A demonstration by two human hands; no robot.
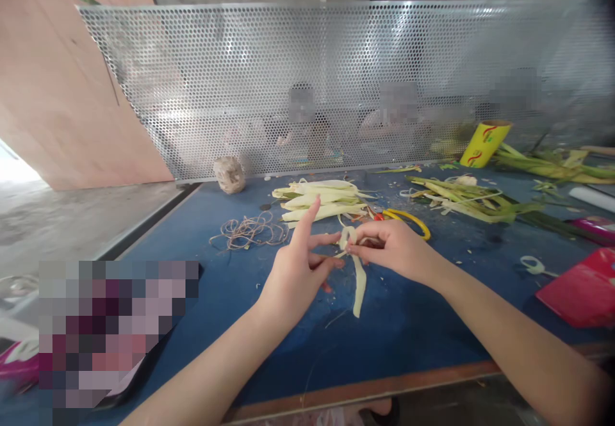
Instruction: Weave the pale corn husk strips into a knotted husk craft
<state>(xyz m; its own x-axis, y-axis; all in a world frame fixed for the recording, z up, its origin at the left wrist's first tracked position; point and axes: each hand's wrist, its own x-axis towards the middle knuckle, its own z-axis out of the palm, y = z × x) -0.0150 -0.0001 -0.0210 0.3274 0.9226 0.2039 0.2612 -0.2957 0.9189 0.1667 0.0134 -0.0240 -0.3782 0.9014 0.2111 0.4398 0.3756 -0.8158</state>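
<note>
Both my hands meet over the blue table [202, 234] on a pale leaf strip [358, 278] that hangs down between them. My right hand [394, 246] pinches the folded top of the strip. My left hand [298, 266] grips the strip with thumb and lower fingers, while its index finger points up. A pile of pale cut leaf strips [321, 198] lies just beyond the hands, with yellow-handled scissors [408, 219] to its right.
A loose coil of brown twine [247, 230] and a twine ball [229, 175] lie at the back left. Green leaves [471, 198], a yellow cup [485, 144] and red packets [581, 288] sit on the right. A perforated metal screen [336, 86] borders the back; people sit behind it.
</note>
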